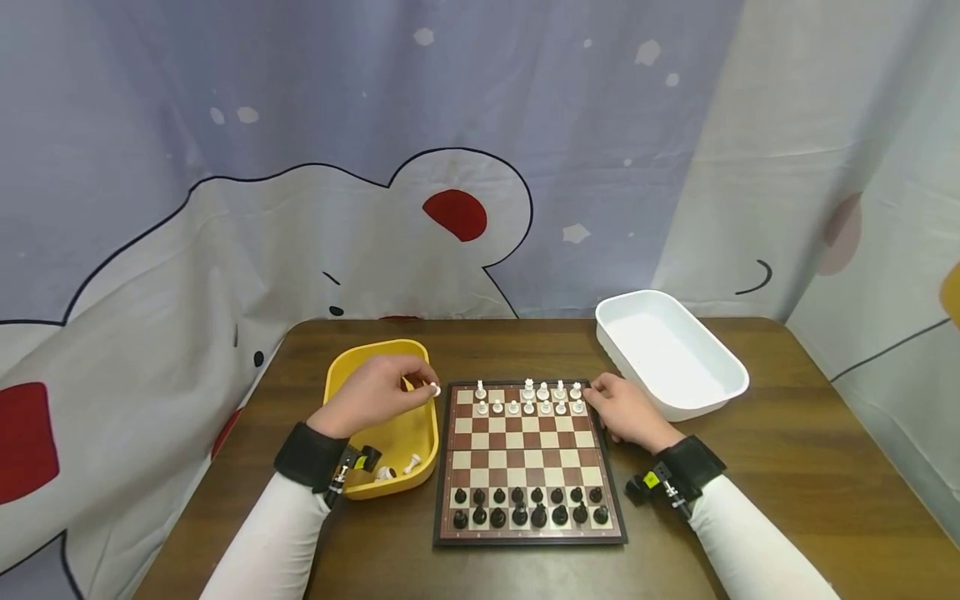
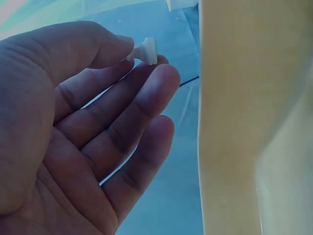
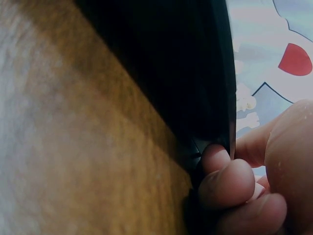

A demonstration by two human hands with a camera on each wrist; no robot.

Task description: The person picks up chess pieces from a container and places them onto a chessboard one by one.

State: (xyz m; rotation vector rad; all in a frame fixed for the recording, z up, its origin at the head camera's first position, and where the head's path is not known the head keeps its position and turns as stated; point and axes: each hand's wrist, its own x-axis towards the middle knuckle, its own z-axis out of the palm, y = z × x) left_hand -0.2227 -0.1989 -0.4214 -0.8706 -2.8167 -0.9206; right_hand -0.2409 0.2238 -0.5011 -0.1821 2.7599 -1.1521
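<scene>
Between thumb and fingertips, my left hand (image 1: 378,390) pinches a small white chess piece (image 1: 435,389). That hand is over the yellow tray's right side, left of the board's far corner; its piece (image 2: 149,51) shows only its base in the left wrist view. My right hand (image 1: 626,408) grips the chessboard (image 1: 512,461) at its far right edge. In the right wrist view, curled fingers (image 3: 227,183) lie against the dark board side (image 3: 195,73), with the thumb over the top. White pieces (image 1: 528,389) stand in the far rows, with gaps in the back row. Black pieces (image 1: 519,514) fill the two near rows.
The yellow tray (image 1: 431,467) stands left of the board, with a few white pieces (image 1: 411,463) lying near its front. A white tray (image 1: 667,354) sits at the back right of the wooden table (image 1: 810,467). A printed curtain (image 1: 585,167) hangs behind.
</scene>
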